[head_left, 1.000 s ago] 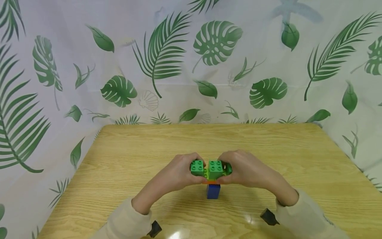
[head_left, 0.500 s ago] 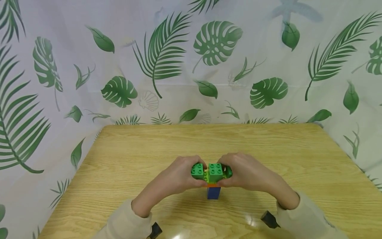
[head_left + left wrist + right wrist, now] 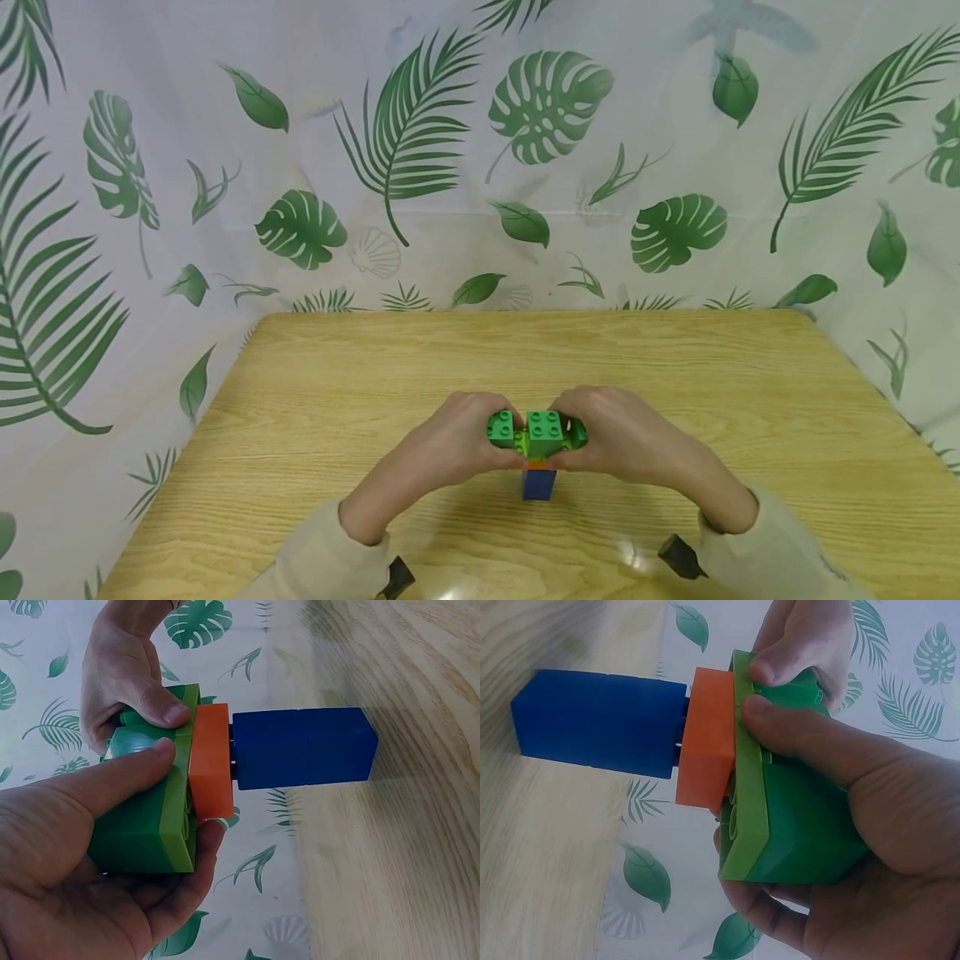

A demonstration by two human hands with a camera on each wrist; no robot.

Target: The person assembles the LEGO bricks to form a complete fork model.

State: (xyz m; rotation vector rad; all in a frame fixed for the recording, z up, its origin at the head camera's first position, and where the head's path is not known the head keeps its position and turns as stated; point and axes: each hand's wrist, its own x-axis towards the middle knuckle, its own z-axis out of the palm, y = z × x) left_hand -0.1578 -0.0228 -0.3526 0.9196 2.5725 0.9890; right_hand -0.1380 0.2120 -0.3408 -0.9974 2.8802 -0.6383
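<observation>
My left hand (image 3: 459, 440) and right hand (image 3: 626, 435) grip the two ends of a toy-brick top piece. Dark green bricks (image 3: 545, 430) stand along a light green layer (image 3: 178, 825), with an orange brick (image 3: 211, 759) beneath. Both thumbs lie along the near side, and the fingers curl behind. Under the orange brick a blue brick column (image 3: 304, 748) stands upright on the table. Studs show in a narrow gap between the orange and the blue in both wrist views. Parts of the dark green bricks are hidden by my hands.
The wooden table (image 3: 360, 358) has its far edge along a leaf-printed cloth (image 3: 450, 150). Black devices (image 3: 681, 557) hang by both sleeves, low over the table.
Between the first and second frames both hands came down a little with the green and orange bricks. Since then they have shifted only slightly.
</observation>
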